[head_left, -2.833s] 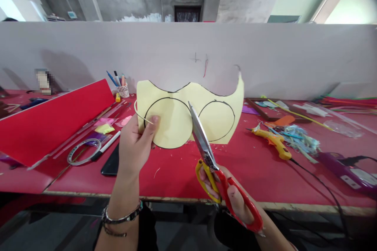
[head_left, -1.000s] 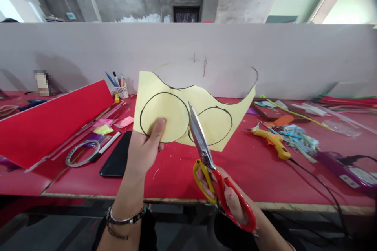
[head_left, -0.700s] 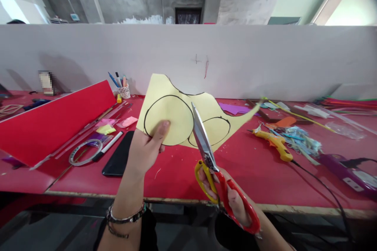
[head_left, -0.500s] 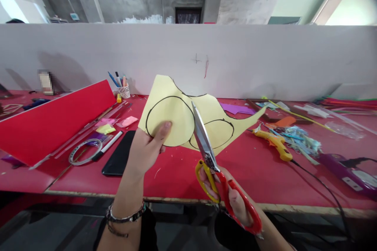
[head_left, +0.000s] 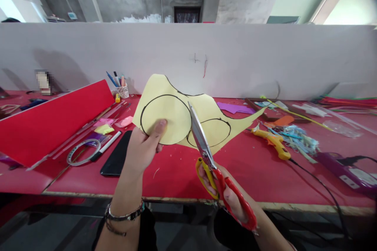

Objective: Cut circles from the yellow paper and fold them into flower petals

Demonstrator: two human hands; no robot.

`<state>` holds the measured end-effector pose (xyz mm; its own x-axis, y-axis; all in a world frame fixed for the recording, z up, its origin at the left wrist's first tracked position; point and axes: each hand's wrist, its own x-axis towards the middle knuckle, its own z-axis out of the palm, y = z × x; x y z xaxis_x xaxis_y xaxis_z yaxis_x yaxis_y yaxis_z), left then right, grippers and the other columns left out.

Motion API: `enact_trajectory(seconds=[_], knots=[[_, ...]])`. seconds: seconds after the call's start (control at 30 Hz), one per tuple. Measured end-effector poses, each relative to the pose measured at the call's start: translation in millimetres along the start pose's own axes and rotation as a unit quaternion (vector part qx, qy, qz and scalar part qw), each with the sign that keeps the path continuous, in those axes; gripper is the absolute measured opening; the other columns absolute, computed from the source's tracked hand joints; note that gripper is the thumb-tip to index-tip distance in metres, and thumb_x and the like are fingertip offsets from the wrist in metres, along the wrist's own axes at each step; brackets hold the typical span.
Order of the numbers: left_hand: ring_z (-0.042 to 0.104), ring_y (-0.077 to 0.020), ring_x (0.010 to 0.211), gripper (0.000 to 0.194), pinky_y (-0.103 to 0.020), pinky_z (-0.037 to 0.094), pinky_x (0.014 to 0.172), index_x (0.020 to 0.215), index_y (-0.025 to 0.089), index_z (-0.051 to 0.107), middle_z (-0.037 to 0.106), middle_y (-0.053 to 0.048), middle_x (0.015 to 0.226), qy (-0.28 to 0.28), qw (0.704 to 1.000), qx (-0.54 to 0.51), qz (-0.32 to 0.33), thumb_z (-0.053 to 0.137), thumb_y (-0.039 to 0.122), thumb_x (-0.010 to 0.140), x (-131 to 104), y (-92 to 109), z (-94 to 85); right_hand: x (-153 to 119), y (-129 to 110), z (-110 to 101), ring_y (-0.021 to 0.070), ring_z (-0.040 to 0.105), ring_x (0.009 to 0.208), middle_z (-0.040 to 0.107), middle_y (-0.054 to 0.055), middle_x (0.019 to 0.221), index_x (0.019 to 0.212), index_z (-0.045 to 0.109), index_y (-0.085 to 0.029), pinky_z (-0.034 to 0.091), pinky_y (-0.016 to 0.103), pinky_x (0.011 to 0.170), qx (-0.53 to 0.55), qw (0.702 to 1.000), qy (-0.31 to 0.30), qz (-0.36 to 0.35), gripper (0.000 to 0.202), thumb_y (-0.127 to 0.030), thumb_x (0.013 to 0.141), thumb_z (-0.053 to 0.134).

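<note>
**Yellow sheet aloft, scissors alongside**

Left hand (head_left: 143, 147) is pinching the yellow sheet (head_left: 203, 106), grip closed, thumb lying on a drawn circle (head_left: 173, 106), most fingers hiding behind. Right hand (head_left: 235, 202) is closing around the scissors (head_left: 208, 159), blades standing near that circle's right edge. Sheet is hanging above the counter (head_left: 176, 180), narrowing to a tip rightward. Probably light, thin, bending readily, creasing or tearing easily; a flat pinch near the left side, clear of the blades, is looking best.

Dark bracelets (head_left: 126, 217), seemingly black trousers (head_left: 148, 227)
</note>
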<state>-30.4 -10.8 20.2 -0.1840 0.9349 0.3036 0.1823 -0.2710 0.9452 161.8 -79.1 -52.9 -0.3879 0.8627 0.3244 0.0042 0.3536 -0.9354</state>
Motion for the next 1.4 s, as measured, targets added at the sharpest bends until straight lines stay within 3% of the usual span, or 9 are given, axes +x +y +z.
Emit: enact_trajectory(seconds=[0.3,0.6,0.9,1.2,1.4], knots=[[0.033,-0.0042,0.034,0.034,-0.016,0.030,0.028,0.056,0.018,0.055,0.044,0.004,0.046,0.003,0.999,-0.048,-0.007,0.065,0.048,0.067,-0.3,1.4,4.4,-1.5,5.4,-1.2,0.0154,0.033,0.061,0.037,0.002,0.082,0.095,0.042,-0.024,0.031,0.030,0.053,0.045,0.999,-0.012,-0.010,0.045,-0.067,0.081,0.041],[0.031,-0.0027,0.032,0.028,-0.015,0.025,0.026,0.057,0.018,0.057,0.043,0.005,0.047,-0.008,0.996,-0.083,-0.022,0.066,0.042,0.066,-1.2,4.8,6.1,-1.6,2.7,-3.5,0.0146,0.032,0.060,0.037,0.001,0.081,0.094,0.042,-0.024,0.029,0.029,0.051,0.024,1.000,-0.018,-0.007,0.045,-0.066,0.080,0.043],[0.031,-0.0016,0.029,0.029,-0.014,0.023,0.026,0.055,0.017,0.053,0.042,0.007,0.045,-0.005,0.998,-0.058,-0.028,0.064,0.041,0.065,-4.1,8.3,6.8,0.4,-0.6,-2.2,0.0134,0.032,0.056,0.034,-0.001,0.072,0.084,0.040,-0.022,0.029,0.027,0.049,-0.002,1.000,0.005,-0.022,0.041,-0.062,0.088,0.032],[0.032,-0.0010,0.029,0.026,-0.013,0.024,0.026,0.057,0.016,0.055,0.043,0.007,0.046,-0.016,0.997,-0.070,-0.029,0.063,0.039,0.066,-4.5,9.3,6.7,3.2,-1.7,-1.8,0.0126,0.026,0.055,0.032,-0.002,0.068,0.080,0.040,-0.021,0.025,0.026,0.046,0.008,1.000,0.003,0.002,0.045,-0.065,0.087,0.030],[0.033,-0.0010,0.030,0.030,-0.012,0.026,0.025,0.057,0.016,0.058,0.044,0.006,0.047,-0.021,0.998,-0.059,-0.019,0.066,0.042,0.068,-0.7,-0.9,0.3,4.0,-3.1,-0.9,0.0129,0.025,0.057,0.033,-0.001,0.069,0.078,0.039,-0.021,0.024,0.024,0.044,0.017,1.000,0.013,0.000,0.047,-0.067,0.086,0.033]])
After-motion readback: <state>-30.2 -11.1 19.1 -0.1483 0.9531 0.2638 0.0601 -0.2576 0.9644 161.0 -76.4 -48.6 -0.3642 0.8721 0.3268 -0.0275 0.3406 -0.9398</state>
